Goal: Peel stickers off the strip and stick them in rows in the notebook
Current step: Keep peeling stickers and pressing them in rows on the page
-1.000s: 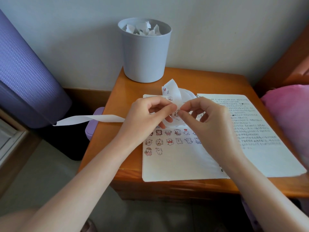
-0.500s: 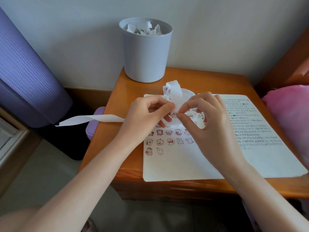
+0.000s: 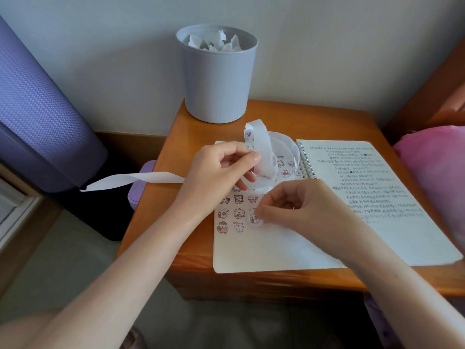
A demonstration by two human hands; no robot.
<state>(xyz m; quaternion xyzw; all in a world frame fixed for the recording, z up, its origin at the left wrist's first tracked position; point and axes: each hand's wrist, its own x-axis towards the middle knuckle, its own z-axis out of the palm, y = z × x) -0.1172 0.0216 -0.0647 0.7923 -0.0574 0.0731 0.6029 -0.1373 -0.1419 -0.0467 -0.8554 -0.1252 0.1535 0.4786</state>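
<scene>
An open spiral notebook (image 3: 276, 250) lies on the wooden bedside table (image 3: 156, 222). Its left page carries rows of small cartoon stickers (image 3: 238, 199); its right page is handwritten. My left hand (image 3: 221, 170) pinches the white sticker strip (image 3: 261, 149), which loops upward, while its spent tail (image 3: 130, 179) trails off the table's left edge. My right hand (image 3: 299, 210) pinches a single peeled sticker (image 3: 255, 219) and holds it down at the left page, at the right end of the lower rows. A clear round sticker case (image 3: 284, 147) sits behind the strip.
A grey bin (image 3: 216, 79) stuffed with crumpled paper stands at the table's back left. A purple box (image 3: 141, 182) sits beside the table's left edge, with a purple rolled mat (image 3: 37, 102) further left. Pink fabric (image 3: 437, 167) lies at the right.
My right hand has come away from the strip with a peeled sticker and moved down to the left page. My left hand still holds the strip, which now loops taller.
</scene>
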